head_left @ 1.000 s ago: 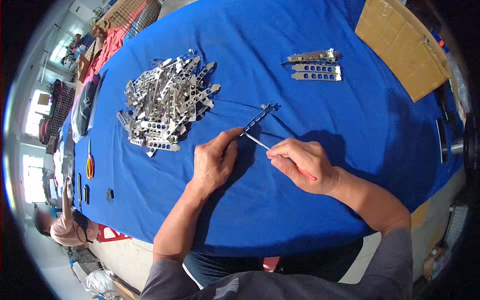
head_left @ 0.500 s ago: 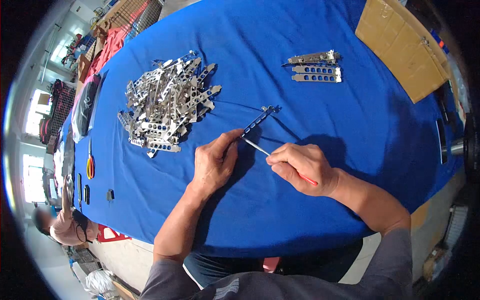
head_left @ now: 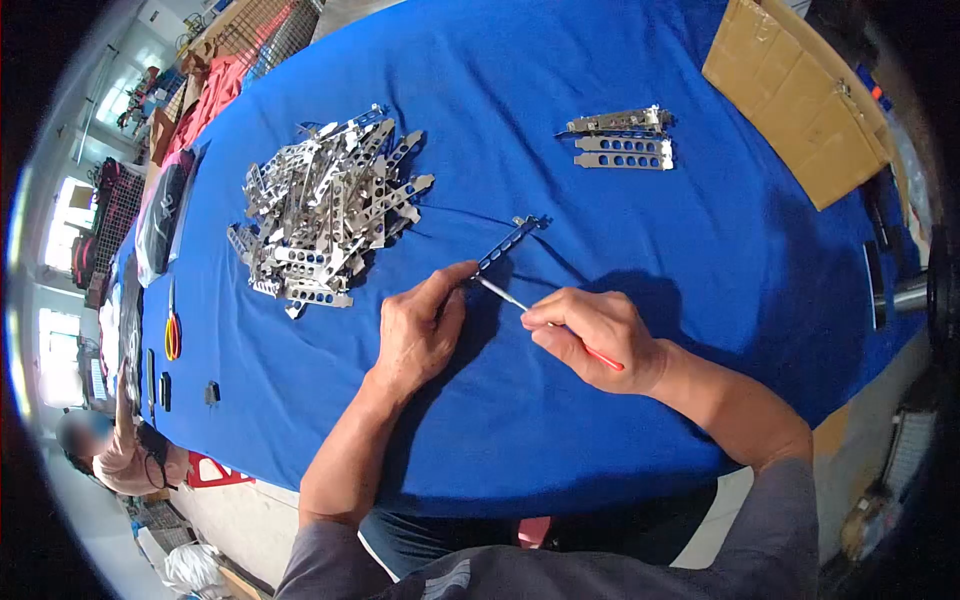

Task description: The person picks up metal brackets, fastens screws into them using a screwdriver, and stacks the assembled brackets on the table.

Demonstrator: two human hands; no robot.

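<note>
My left hand (head_left: 420, 325) pinches the near end of a perforated metal slot bracket (head_left: 508, 247), which points away to the upper right. In my right hand (head_left: 597, 338) is a slim tool with a pale shaft (head_left: 504, 295) and a red rear end; its tip meets the bracket's near end by my left fingertips. Whether the tip touches the metal or a finger I cannot tell. Beyond my left hand lies a jumbled heap of similar brackets (head_left: 335, 205). At the upper right, several brackets (head_left: 622, 152) are laid side by side in a row.
Blue cloth (head_left: 480, 420) covers the table. Scissors (head_left: 172, 325) with red and yellow handles, dark slim tools (head_left: 165, 391) and a small black block (head_left: 212, 392) lie at the left. A cardboard sheet (head_left: 795, 100) sits at the far right. Another person (head_left: 140, 455) is at the lower left.
The whole view has shifted slightly to the left. Both hands keep their grip, and the tool's tip stays by the bracket's near end.
</note>
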